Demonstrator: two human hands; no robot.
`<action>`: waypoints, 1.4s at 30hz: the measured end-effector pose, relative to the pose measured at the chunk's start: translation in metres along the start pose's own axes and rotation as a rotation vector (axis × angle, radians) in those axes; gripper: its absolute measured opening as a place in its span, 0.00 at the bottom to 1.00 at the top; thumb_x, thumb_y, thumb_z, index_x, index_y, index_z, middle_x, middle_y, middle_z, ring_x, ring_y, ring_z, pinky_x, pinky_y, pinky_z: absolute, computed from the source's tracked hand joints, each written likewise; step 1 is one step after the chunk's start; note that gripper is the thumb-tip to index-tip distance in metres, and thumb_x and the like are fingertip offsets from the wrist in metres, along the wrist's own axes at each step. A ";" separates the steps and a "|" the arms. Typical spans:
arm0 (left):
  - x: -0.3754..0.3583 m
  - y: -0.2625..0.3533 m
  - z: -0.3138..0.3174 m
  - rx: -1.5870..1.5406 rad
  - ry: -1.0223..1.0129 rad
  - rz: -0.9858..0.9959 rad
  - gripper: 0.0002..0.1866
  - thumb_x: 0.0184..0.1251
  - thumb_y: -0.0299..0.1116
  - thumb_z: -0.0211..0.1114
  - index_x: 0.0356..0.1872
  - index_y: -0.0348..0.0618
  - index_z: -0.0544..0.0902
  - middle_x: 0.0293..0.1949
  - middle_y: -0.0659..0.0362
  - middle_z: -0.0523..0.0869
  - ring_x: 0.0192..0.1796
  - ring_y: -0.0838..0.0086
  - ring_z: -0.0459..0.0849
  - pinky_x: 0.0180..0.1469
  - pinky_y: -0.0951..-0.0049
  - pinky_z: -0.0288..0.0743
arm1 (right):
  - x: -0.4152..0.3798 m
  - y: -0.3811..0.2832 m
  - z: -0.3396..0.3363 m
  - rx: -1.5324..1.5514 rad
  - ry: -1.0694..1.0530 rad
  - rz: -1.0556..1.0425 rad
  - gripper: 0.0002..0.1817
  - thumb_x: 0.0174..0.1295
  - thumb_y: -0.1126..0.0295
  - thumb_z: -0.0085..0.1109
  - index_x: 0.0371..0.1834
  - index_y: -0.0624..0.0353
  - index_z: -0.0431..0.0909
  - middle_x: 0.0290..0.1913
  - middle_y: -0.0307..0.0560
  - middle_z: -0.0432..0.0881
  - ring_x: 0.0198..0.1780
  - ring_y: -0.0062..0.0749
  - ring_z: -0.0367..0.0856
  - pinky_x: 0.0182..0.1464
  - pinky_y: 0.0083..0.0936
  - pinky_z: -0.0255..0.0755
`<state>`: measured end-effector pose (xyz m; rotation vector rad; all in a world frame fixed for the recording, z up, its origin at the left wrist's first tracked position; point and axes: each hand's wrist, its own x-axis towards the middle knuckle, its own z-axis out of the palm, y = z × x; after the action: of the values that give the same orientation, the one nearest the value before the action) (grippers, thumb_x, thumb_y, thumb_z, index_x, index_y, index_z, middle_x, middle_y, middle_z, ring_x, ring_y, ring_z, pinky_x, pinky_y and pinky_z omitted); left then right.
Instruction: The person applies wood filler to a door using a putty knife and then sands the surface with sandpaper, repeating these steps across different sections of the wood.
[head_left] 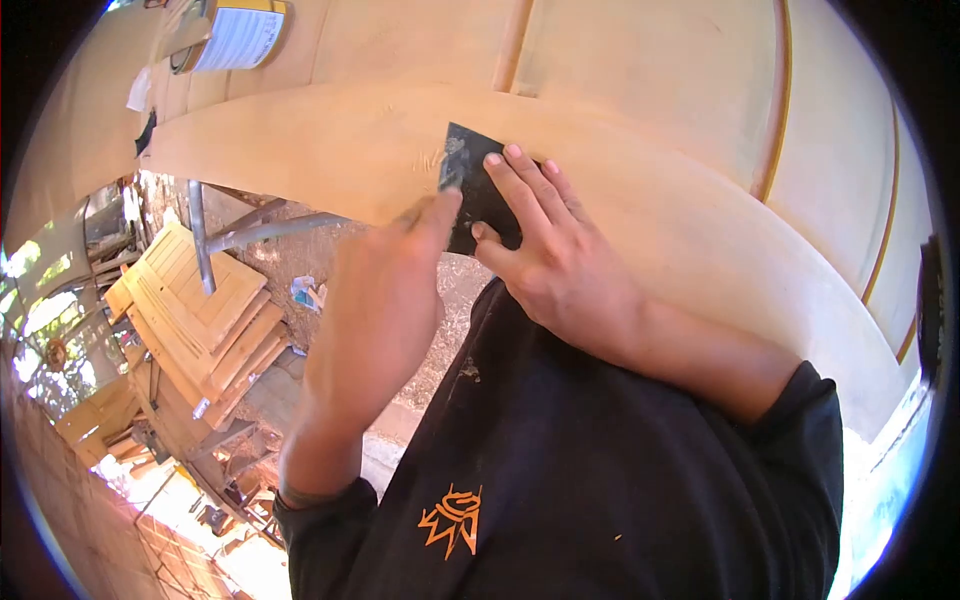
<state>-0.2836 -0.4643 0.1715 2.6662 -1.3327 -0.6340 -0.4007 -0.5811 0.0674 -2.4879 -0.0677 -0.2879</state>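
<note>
Keep the right hand spread flat on the dark sanding sheet, left hand pinching its nine-o'clock edge, pressing evenly along the wooden panel.

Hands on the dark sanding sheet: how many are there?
2: the left hand at the sheet's left edge, the right hand pressing fingers flat on it against the wooden panel.

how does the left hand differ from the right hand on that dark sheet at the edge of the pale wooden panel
The left hand is curled, only its fingertip or thumb tip pressing the dark rectangular abrasive sheet; the right hand lies flat with fingers spread across it. The left hand reaches from below, past the edge of the pale wooden panel; the right hand rests over the panel. Both touch the same sheet, and both arms wear dark sleeves.
</note>
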 end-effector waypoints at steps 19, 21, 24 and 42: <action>0.003 -0.003 0.007 0.011 0.045 0.012 0.22 0.58 0.13 0.54 0.54 0.34 0.83 0.43 0.37 0.86 0.47 0.43 0.85 0.50 0.54 0.79 | -0.001 0.000 -0.001 0.011 0.012 -0.016 0.12 0.62 0.69 0.57 0.48 0.59 0.78 0.71 0.73 0.66 0.77 0.66 0.60 0.78 0.54 0.56; 0.016 -0.003 0.004 0.005 0.034 -0.054 0.22 0.58 0.13 0.54 0.54 0.34 0.83 0.43 0.37 0.86 0.48 0.43 0.85 0.51 0.54 0.79 | 0.000 0.001 -0.001 -0.008 0.000 -0.026 0.12 0.62 0.69 0.57 0.48 0.60 0.78 0.71 0.73 0.65 0.77 0.66 0.59 0.78 0.54 0.56; 0.007 -0.011 0.002 -0.032 0.056 0.043 0.23 0.58 0.13 0.53 0.55 0.35 0.83 0.43 0.36 0.85 0.47 0.43 0.85 0.50 0.53 0.79 | 0.001 0.001 -0.008 0.016 -0.038 -0.020 0.13 0.62 0.70 0.56 0.49 0.61 0.78 0.71 0.73 0.64 0.77 0.66 0.58 0.78 0.54 0.55; -0.034 -0.043 0.004 -0.028 0.076 0.041 0.25 0.57 0.13 0.55 0.58 0.37 0.81 0.52 0.42 0.85 0.56 0.48 0.84 0.60 0.57 0.77 | 0.002 0.000 -0.016 0.028 -0.089 0.013 0.25 0.60 0.59 0.67 0.59 0.58 0.81 0.74 0.66 0.62 0.79 0.59 0.56 0.79 0.54 0.49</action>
<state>-0.2715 -0.4115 0.1673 2.6057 -1.3441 -0.5368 -0.4016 -0.5912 0.0806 -2.4713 -0.0913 -0.1694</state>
